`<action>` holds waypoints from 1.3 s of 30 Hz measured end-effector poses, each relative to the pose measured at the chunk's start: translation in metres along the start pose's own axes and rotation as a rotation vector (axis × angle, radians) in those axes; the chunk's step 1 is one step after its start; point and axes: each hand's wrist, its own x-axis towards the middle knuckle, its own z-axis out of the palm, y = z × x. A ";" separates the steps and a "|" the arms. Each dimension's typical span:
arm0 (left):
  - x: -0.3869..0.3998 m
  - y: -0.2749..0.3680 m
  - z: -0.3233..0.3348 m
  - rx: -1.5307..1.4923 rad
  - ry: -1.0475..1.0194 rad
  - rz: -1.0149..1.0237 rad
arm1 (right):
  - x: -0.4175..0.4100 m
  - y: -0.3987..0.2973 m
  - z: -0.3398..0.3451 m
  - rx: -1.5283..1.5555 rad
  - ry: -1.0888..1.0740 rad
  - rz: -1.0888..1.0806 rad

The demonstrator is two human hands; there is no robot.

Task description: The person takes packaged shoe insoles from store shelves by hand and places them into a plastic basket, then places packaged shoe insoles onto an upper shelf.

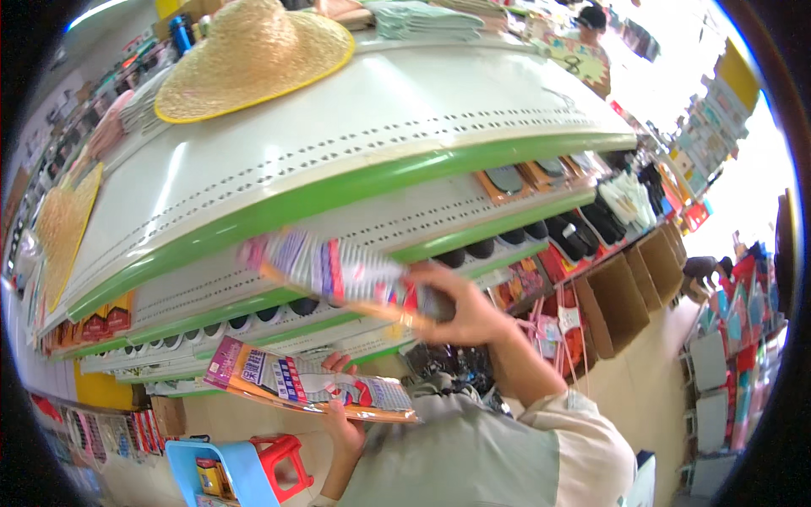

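My right hand [466, 307] grips one end of a plastic-wrapped pack of insoles [345, 269], blurred, in front of the green-edged shelves. Below it, my left hand [345, 421] holds a second stack of packed insoles [310, 383] from beneath, with a thumb at its near edge and fingertips showing over the far edge. This stack has a purple header and bears writing. The two packs are apart. Similar flat packs [504, 180] lie at the right end of the second shelf.
A straw hat [253, 60] sits on the white metal top shelf [393, 95], near folded towels [424, 22]. Dark shoes [570, 234] and open cardboard boxes [611, 304] are at right. A blue plastic bin [222, 466] and red stool [285, 466] stand below. Another person [592, 38] is behind.
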 end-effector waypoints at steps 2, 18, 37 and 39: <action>-0.002 0.002 0.001 0.025 0.003 -0.040 | 0.009 0.004 -0.029 -0.184 0.213 -0.065; -0.009 0.004 0.004 0.090 0.021 -0.033 | 0.090 0.113 -0.163 -1.038 0.685 0.166; -0.006 0.007 0.000 0.081 0.048 -0.060 | 0.097 0.098 -0.159 -1.079 0.597 0.033; -0.006 0.007 0.000 0.079 0.055 -0.050 | 0.096 0.096 -0.161 -1.053 0.590 0.097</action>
